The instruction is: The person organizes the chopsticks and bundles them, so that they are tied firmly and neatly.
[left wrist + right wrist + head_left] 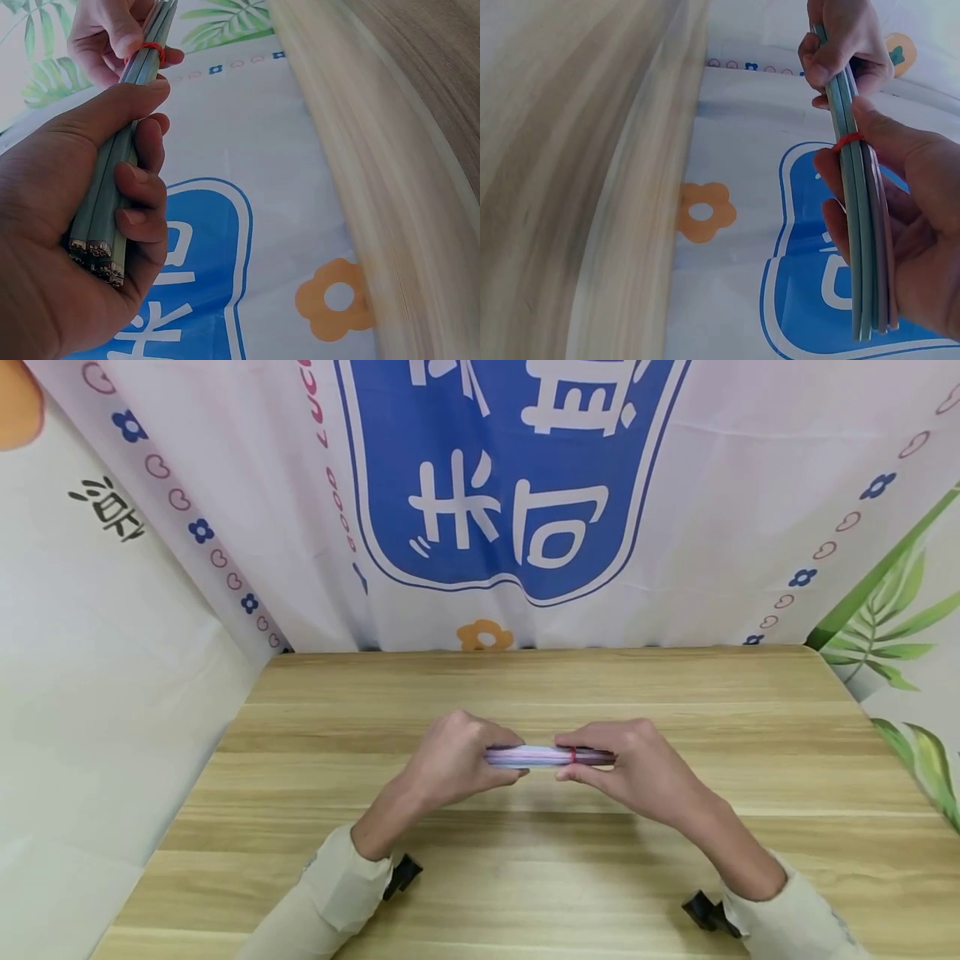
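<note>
A bundle of pastel chopsticks [540, 756] lies level between both hands, above the table. My left hand [453, 760] grips one end, its thumb along one side and fingers curled round the other. In the left wrist view, the square ends of the chopsticks [97, 217] show patterned tips near the palm. A red band [847, 141] ties the bundle towards the right-hand end. Beside that band my right hand [641, 768] holds the chopsticks between thumb and fingers. Their blue-green, grey and pinkish shafts [866, 255] run past its palm in the right wrist view.
Under the hands is a wood-grain table [555, 893]. A white curtain [720, 527] with a blue printed sign hangs along its far edge. Leaf-printed cloth [892, 627] hangs at the right, and white cloth [90, 693] at the left.
</note>
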### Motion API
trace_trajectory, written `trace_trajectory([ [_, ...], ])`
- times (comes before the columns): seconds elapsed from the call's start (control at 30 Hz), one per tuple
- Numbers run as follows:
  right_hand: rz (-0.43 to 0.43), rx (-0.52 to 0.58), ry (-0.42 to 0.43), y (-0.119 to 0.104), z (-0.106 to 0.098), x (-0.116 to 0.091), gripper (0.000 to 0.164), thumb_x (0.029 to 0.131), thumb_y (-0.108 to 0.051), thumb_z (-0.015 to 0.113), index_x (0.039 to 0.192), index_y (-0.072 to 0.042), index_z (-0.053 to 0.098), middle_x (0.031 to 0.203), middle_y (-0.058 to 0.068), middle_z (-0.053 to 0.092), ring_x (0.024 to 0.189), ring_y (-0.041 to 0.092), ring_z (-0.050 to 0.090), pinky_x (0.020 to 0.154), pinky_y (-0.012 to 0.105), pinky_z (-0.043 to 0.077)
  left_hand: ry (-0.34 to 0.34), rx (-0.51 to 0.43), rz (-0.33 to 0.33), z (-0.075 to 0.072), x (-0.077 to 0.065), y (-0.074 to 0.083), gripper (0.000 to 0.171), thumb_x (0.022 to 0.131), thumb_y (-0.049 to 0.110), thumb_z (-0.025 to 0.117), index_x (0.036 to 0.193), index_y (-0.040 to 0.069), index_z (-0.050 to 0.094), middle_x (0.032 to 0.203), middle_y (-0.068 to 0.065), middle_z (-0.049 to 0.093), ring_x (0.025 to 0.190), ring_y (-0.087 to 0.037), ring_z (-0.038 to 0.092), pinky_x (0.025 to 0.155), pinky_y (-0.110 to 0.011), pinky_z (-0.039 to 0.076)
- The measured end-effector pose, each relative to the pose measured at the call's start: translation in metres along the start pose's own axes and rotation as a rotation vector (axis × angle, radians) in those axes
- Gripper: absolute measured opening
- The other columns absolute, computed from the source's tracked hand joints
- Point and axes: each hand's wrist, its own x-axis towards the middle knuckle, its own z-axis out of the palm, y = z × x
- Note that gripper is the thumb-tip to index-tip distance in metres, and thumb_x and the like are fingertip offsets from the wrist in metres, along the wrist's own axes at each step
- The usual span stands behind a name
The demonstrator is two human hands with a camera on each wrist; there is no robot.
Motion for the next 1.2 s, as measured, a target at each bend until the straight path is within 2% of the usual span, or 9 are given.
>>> trace_trajectory([
  [0.27,0.076,0.001,-0.008,0.003,-0.009,-0.004,0.022,0.086,-0.01,0.091,0.105,-0.017,0.083,0.096,-0.007,0.082,0.082,0.001,0.075,0.071,0.02,0.061,-0.012,-0.019,-0.057,-0.004,-0.002,-0.002,0.017,0.081,0.015,0.092,0.097,0.013,0.086,0.087,0.003,0.082,0.062,0.0,0.06,0.062,-0.016,0.05],
  [0.53,0.034,-0.016,0.074,0.004,-0.002,-0.004,0.021,0.082,-0.01,0.093,0.101,-0.014,0.084,0.093,-0.002,0.083,0.079,0.005,0.078,0.067,0.019,0.059,0.001,-0.013,-0.049,-0.003,-0.002,-0.001,0.017,0.082,0.014,0.091,0.098,0.013,0.086,0.088,0.003,0.083,0.062,0.001,0.059,0.062,-0.016,0.05],
  [0.7,0.023,0.011,0.102,0.003,0.002,-0.003,0.022,0.081,-0.005,0.093,0.101,-0.009,0.086,0.096,0.004,0.084,0.081,0.014,0.081,0.068,0.016,0.059,0.007,-0.016,-0.056,-0.003,-0.002,-0.002,0.017,0.081,0.014,0.092,0.097,0.012,0.086,0.088,0.002,0.083,0.061,0.001,0.059,0.06,-0.015,0.049],
  [0.87,0.072,0.028,0.098,0.002,0.004,-0.003,0.023,0.081,-0.006,0.093,0.103,-0.01,0.087,0.098,0.006,0.084,0.083,0.017,0.082,0.061,0.018,0.058,0.015,-0.014,-0.056,-0.002,-0.002,-0.002,0.016,0.08,0.014,0.092,0.095,0.013,0.086,0.085,0.003,0.083,0.058,0.002,0.055,0.058,-0.014,0.046],
  [0.97,0.095,0.033,0.093,0.001,0.005,-0.003,0.024,0.081,-0.008,0.094,0.104,-0.011,0.087,0.1,0.006,0.084,0.084,0.018,0.082,0.061,0.016,0.057,0.016,-0.014,-0.055,-0.002,-0.002,-0.001,0.015,0.08,0.014,0.092,0.095,0.014,0.087,0.085,0.004,0.082,0.058,0.002,0.055,0.058,-0.014,0.046],
  [1.2,0.066,-0.03,0.071,-0.002,0.011,-0.001,0.027,0.083,-0.017,0.093,0.109,-0.011,0.086,0.104,0.006,0.084,0.087,0.022,0.082,0.064,0.017,0.058,-0.003,-0.002,-0.038,0.002,-0.001,0.0,0.015,0.081,0.017,0.092,0.095,0.016,0.087,0.086,0.006,0.082,0.063,0.001,0.062,0.062,-0.017,0.052],
])
